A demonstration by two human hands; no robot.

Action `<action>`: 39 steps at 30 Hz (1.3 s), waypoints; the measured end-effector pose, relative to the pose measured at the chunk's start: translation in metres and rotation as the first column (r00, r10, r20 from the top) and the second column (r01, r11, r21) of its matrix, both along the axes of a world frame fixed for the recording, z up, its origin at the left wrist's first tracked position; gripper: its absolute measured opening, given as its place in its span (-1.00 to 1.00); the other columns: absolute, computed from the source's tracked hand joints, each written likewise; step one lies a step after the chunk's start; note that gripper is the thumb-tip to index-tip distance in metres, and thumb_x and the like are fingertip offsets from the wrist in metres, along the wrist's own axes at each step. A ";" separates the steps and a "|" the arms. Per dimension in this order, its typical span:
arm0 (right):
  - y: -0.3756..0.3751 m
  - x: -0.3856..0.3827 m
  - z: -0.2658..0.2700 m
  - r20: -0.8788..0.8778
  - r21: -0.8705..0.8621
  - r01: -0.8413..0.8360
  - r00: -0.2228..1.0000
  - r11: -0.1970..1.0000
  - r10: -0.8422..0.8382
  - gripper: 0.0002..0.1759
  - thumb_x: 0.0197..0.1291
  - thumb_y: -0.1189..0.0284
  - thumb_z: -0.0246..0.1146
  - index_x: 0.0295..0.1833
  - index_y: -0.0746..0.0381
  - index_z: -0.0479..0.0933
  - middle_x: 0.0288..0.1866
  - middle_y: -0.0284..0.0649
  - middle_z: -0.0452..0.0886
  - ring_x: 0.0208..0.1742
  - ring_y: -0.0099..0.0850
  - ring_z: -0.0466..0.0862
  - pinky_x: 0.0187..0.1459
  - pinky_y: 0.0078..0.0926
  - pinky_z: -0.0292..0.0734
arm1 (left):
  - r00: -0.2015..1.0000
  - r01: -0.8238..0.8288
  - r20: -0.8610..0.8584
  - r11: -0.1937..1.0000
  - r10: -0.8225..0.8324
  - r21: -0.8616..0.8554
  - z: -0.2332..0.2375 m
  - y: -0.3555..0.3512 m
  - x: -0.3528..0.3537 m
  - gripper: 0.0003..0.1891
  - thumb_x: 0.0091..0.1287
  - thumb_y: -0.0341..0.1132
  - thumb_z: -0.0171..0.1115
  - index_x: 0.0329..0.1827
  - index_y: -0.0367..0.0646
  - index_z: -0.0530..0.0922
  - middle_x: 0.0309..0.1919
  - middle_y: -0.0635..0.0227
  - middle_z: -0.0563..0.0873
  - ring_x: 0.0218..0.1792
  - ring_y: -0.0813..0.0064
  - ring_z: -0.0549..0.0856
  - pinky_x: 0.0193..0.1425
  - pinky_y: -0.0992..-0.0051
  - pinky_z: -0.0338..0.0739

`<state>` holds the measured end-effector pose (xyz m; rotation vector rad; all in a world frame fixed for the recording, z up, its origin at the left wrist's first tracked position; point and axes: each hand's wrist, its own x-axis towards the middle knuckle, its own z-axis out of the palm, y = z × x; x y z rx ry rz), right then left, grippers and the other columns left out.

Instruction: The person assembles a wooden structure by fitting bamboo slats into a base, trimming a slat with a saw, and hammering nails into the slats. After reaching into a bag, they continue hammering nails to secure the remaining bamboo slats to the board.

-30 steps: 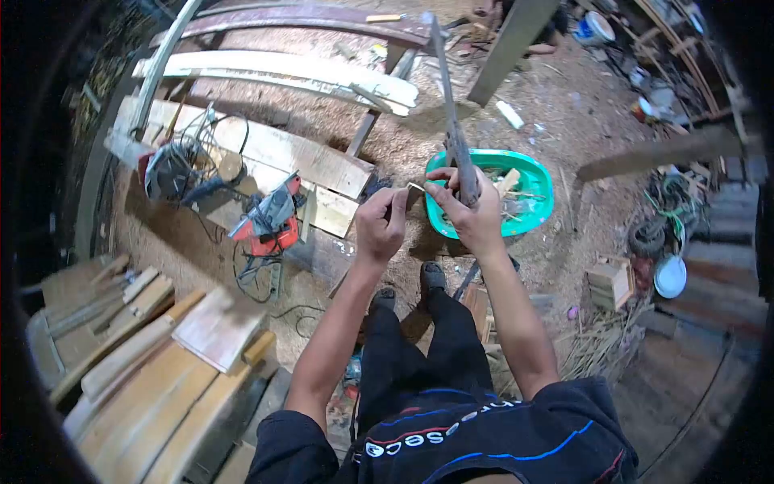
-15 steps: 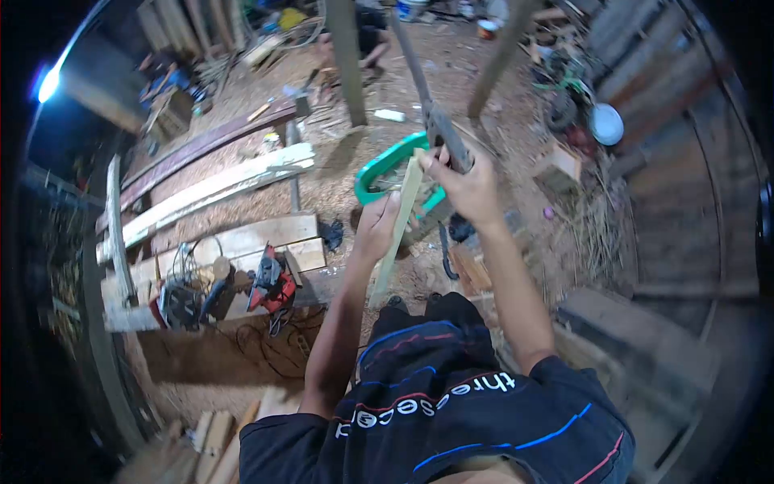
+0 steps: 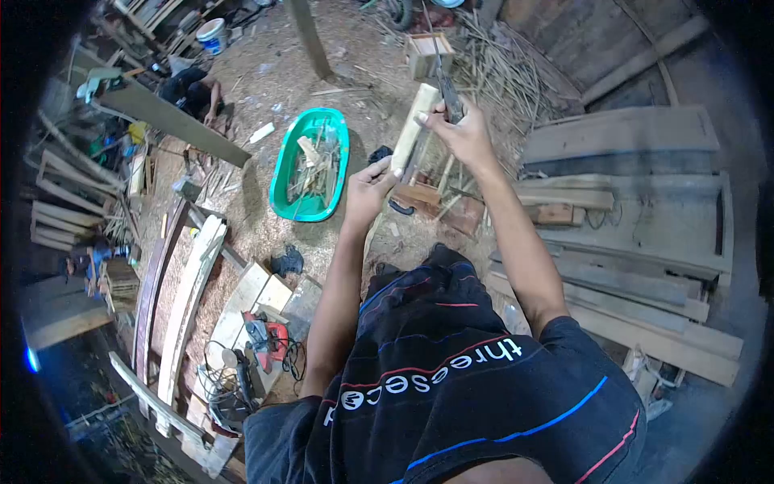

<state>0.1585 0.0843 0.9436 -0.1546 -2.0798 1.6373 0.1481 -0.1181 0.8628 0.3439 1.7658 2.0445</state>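
Note:
A pale wooden strip slants up in front of me, foreshortened in this view. My left hand is closed around its near part, thumb along the side. At the strip's far end my right hand grips a long, dark, machete-like tool, whose thin length points away from me. The right thumb presses against the strip's edge, close to the tool. Beyond my left hand, a green plastic tub holds thin wood offcuts and sticks on the ground.
A red power tool and its cables rest on boards at lower left, beside long beams. Stacked planks lie at right. A wooden post stands ahead. Another person crouches at upper left.
My view has swung right, so the tub and beams appear farther left and the planks show at right. The strip looks shorter and more end-on; both hands still hold their things.

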 end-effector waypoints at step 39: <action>0.175 0.128 -0.815 0.805 0.229 0.442 0.415 0.867 -0.424 -0.46 0.29 0.18 0.25 0.09 0.49 0.44 0.06 0.33 0.55 0.17 0.18 0.55 0.16 -0.01 0.47 | 0.814 0.403 0.458 0.915 -0.357 -0.004 -0.699 0.249 0.004 -0.59 0.53 -0.36 0.08 0.41 -0.10 0.36 -0.12 0.35 0.71 -0.31 0.60 0.63 -0.32 0.56 0.53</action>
